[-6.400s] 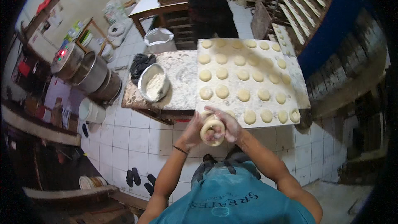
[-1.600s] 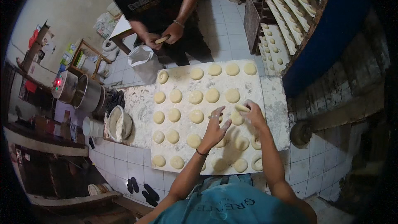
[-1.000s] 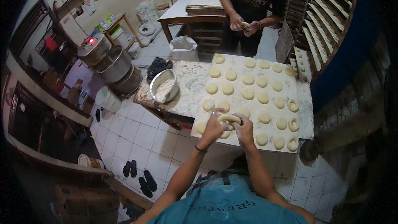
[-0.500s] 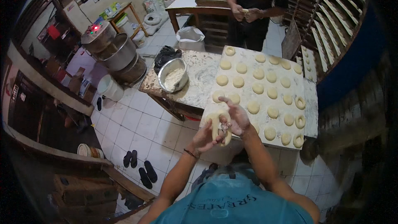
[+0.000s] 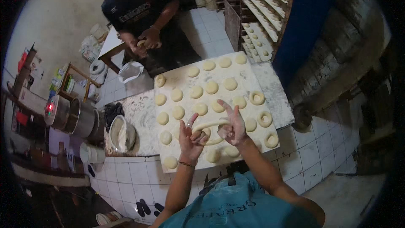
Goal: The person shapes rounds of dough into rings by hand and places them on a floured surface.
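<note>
A stretched dough ring [image 5: 211, 123] hangs between my two hands, over the near part of a floured board [image 5: 249, 77]. My left hand [image 5: 192, 142] has its fingers hooked through the ring's left end, index finger pointing up. My right hand [image 5: 234, 126] holds the right end on curled fingers, with index finger and thumb stretched out. Flour whitens both hands. Rows of flat round dough pieces [image 5: 196, 91] cover the board, some hidden under my hands. Several finished-looking dough rings [image 5: 260, 120] lie along its right side, and another sits at the far left corner.
Left of the board, the worktable [image 5: 143, 112] bears a metal bowl [image 5: 131, 137] of flour and a black plastic bag [image 5: 113, 113]. Across from me a co-worker [image 5: 143, 10] handles a small dough piece. A tray rack [image 5: 270, 0] stands far right; a mixer [image 5: 80, 116] stands left.
My view has turned rightward, and my hands now stand over the board instead of by its near left corner. The ring between them is pulled wider sideways.
</note>
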The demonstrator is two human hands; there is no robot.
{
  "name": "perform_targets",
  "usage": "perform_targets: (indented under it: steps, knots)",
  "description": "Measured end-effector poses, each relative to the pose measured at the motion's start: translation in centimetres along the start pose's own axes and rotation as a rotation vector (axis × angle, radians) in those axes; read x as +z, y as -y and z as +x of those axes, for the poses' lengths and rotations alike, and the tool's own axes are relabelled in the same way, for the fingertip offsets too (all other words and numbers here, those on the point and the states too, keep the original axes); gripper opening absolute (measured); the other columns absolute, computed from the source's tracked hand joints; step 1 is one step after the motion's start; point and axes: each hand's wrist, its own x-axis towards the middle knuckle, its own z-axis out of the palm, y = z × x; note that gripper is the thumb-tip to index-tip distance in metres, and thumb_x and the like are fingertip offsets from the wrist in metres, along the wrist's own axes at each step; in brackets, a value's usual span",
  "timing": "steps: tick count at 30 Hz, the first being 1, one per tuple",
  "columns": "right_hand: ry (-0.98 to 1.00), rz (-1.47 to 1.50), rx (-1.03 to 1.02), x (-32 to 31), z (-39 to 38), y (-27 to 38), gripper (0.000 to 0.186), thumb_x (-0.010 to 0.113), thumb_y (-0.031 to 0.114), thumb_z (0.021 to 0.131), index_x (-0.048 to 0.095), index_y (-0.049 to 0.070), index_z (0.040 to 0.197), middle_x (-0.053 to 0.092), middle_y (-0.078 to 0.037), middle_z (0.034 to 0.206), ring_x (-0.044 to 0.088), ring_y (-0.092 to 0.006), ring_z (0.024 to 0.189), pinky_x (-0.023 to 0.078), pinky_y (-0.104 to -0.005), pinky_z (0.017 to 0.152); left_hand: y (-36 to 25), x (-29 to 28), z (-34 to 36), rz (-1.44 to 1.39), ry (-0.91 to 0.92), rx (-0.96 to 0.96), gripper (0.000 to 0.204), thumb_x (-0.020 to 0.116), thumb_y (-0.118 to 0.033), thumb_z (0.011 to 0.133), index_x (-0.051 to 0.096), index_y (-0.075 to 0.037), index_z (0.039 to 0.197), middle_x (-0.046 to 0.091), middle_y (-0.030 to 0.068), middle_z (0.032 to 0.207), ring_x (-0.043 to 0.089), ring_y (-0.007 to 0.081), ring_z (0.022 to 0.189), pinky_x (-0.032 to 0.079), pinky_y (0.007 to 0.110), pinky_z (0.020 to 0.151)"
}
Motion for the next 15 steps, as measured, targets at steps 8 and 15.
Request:
perform_targets:
  steps: [8,15]
  knots:
    - [-0.655,-0.128,-0.088,-8.5,-3.4,12.5,0.021,0.046,0.027,0.089,0.049,0.010,0.101,0.042,0.002,0.062,0.031,-0.0047,0.040,0.028,-0.0197,0.036,11.1,0.0,12.6,-0.202,0.113,-0.789,0.056,0.043,-0.050,0.086,0.033,-0.014,0.128,0.056,0.0109,0.097,0.050,0.0175,0.049,0.046,0.026,0.052]
    - [-0.711,-0.507,-0.016,-17.2,-0.1,20.8,0.056,0.035,0.044,0.091,0.024,0.007,0.132,0.054,-0.014,0.094,0.055,-0.0192,0.075,0.047,-0.0334,0.066,11.4,0.8,28.3,0.727,-0.161,-0.267,0.054,0.049,-0.026,0.089,0.021,-0.010,0.132,0.056,0.0083,0.089,0.052,0.0142,0.070,0.044,0.027,0.064]
